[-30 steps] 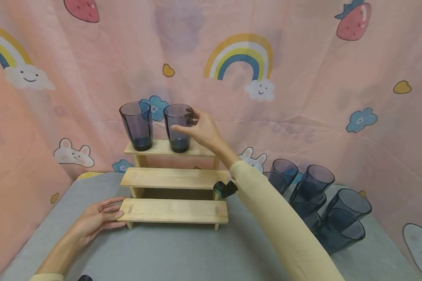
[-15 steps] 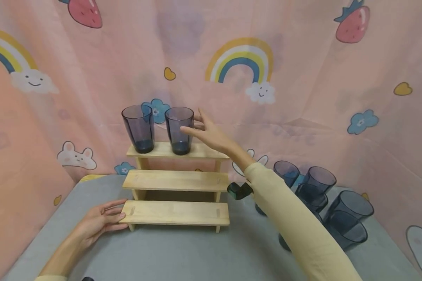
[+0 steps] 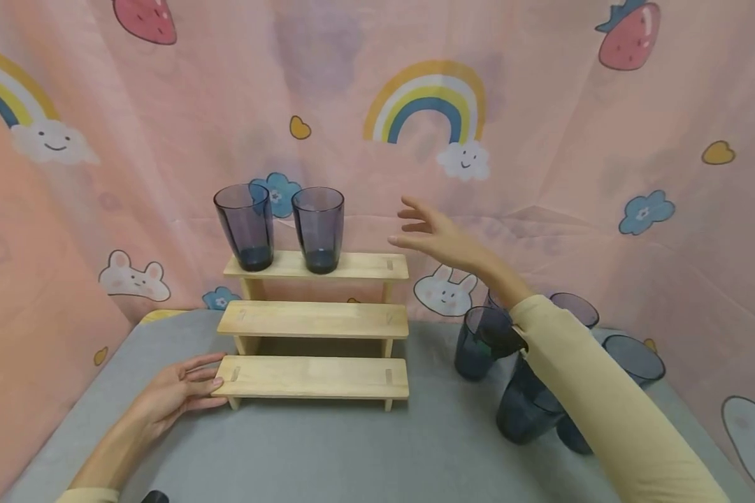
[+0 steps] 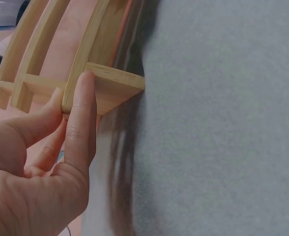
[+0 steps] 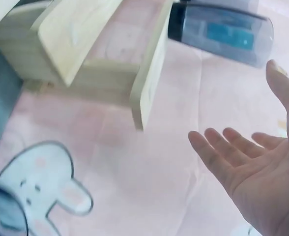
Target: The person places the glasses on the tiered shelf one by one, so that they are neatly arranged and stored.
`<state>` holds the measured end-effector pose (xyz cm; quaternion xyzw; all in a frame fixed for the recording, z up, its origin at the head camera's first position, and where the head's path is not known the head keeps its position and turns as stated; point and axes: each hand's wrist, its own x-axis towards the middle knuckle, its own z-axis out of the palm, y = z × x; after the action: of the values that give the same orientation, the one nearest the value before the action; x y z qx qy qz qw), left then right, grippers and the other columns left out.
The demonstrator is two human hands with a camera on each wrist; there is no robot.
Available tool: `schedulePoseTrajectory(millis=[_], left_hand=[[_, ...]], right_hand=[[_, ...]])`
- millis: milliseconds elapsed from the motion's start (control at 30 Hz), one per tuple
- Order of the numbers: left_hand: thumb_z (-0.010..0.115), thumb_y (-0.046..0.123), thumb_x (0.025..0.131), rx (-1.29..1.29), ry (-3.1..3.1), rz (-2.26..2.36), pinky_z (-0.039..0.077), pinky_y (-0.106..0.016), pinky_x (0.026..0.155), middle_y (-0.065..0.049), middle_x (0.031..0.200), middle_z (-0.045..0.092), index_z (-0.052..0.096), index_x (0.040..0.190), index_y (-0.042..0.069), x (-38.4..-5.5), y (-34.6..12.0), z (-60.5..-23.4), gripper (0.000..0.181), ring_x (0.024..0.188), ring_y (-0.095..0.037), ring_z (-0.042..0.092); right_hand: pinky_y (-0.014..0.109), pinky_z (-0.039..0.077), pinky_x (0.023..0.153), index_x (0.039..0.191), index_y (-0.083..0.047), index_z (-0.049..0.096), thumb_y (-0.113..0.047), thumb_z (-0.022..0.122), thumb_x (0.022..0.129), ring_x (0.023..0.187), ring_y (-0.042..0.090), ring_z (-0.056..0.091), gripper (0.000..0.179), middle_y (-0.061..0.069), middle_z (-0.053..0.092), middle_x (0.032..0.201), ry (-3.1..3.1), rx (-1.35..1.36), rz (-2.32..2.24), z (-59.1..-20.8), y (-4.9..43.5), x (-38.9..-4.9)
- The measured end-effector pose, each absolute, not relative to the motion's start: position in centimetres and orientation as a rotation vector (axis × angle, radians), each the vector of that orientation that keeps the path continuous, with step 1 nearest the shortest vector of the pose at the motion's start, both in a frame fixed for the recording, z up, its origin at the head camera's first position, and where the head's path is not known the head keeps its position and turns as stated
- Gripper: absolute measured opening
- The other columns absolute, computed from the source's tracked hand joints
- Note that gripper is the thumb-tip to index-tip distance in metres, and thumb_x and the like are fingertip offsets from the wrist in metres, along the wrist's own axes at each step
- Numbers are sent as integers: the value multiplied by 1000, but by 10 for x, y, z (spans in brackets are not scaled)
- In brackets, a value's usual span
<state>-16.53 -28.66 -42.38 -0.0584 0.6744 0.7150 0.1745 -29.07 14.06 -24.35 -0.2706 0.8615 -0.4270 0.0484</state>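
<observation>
Wooden rack (image 3: 312, 320) is stood on the desk (image 3: 302, 454), its lowest board (image 3: 312, 377) pinched at the left end by the left grip (image 3: 173, 395). The right grip (image 3: 443, 237) is held raised, fingers spread apart, right of two glasses (image 3: 317, 230) set on top.

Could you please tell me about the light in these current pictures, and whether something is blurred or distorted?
Head view: soft, even light, faint shadow on the grey cloth by the wooden rack; left wrist view: a darker shadow band beside the rack, whose long lines look bowed, perhaps from the lens; right wrist view: paler, with rack and glass slightly soft, cause unclear.
</observation>
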Motion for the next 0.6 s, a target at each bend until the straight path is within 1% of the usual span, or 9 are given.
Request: schedulePoseTrajectory(millis=[133,267,333,400,500,600], left_hand=[[62,-3,93,-178,1899,2030,56,-45,90,-21,128,51,14,152,-9,-166,-288,-424,76,100,-24,66],[61,-4,94,-173,1901,2029,57,-45,89,-24,130,49,14,152,-10,-165,-287,-424,75,99,-24,66],[60,-5,94,-171,1906,2031,57,-45,88,-26,131,48,14,152,-10,-165,-287,-424,73,99,-25,66],[59,-5,94,-167,1902,2033,57,-45,88,-26,130,49,14,152,-10,-165,-286,-425,74,99,-25,66],[61,-5,94,-185,1887,2049,57,-45,88,-20,124,53,16,152,-9,-165,-286,-424,74,99,-25,67],[63,-3,93,-192,1876,2059,56,-45,89,-15,120,56,16,152,-8,-165,-286,-423,76,99,-25,67]], right_hand=[[58,37,109,157,-8,18,-22,62,98,138,36,37,75,18,33,154,2634,-852,-1254,-242,165,-287],[59,41,106,155,-5,25,-19,62,98,135,39,42,70,21,39,150,2664,-856,-1197,-241,189,-278],[60,40,106,154,-4,26,-19,61,98,134,40,42,68,22,39,149,2666,-851,-1179,-240,201,-273],[62,40,105,154,-3,28,-19,61,98,133,41,43,66,23,40,148,2676,-848,-1164,-240,214,-268],[64,39,105,154,-5,26,-17,59,99,134,42,40,65,24,38,149,2677,-835,-1151,-242,235,-262],[65,38,104,156,-8,25,-20,58,100,135,42,39,66,22,38,150,2719,-789,-1109,-243,256,-255]])
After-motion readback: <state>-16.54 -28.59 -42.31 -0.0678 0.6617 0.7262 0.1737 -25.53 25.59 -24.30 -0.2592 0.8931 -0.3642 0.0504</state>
